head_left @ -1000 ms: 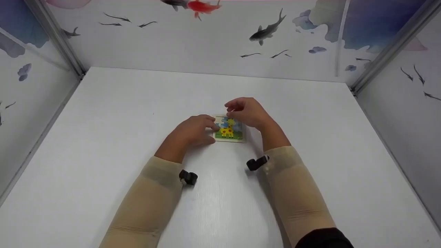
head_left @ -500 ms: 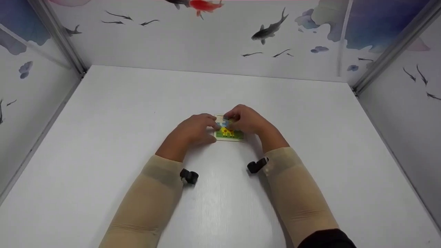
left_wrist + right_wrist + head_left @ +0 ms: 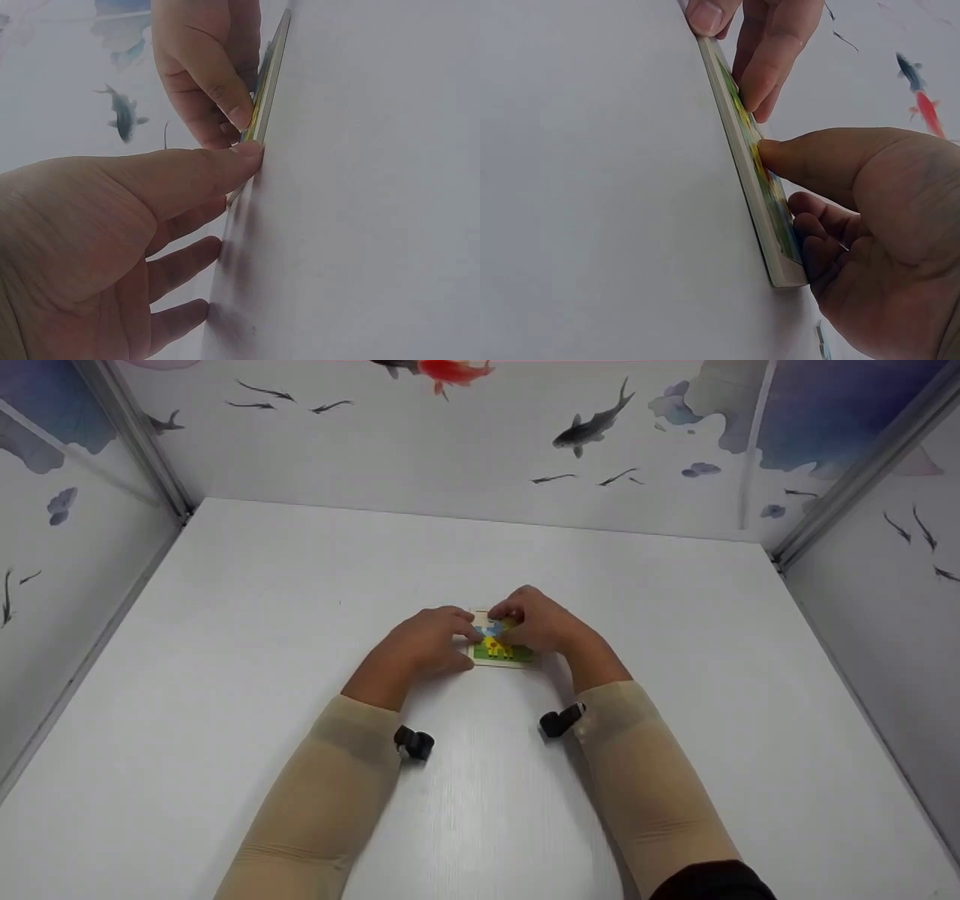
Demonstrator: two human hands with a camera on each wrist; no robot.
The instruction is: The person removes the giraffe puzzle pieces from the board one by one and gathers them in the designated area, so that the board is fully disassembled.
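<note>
Head view: white table point(image 3: 225, 675) with a fine ribbed grain, boxed in by three white panels point(image 3: 420, 457) printed with ink-style dark fish, one red fish and blue-grey washes; grey metal posts point(image 3: 142, 442) stand at both far corners. A small square puzzle board point(image 3: 501, 651), showing a yellow spotted animal on green and blue, lies flat near the table's centre. Left hand point(image 3: 424, 643) rests at the board's left edge; right hand point(image 3: 541, 624) lies over its upper right part. Beige sleeves point(image 3: 322, 802) cover both forearms, each with a black wrist camera.

Left wrist view: left hand point(image 3: 97, 240) is relaxed, thumb tip against the board's edge point(image 3: 262, 105), remaining fingers loose on the table. Right fingers press the board face.

Right wrist view: right hand point(image 3: 870, 247) has its thumb tip pressing the board's point(image 3: 761, 202) printed face, other fingers curled beside it; nothing is visibly gripped. Left fingertips touch the far end.
</note>
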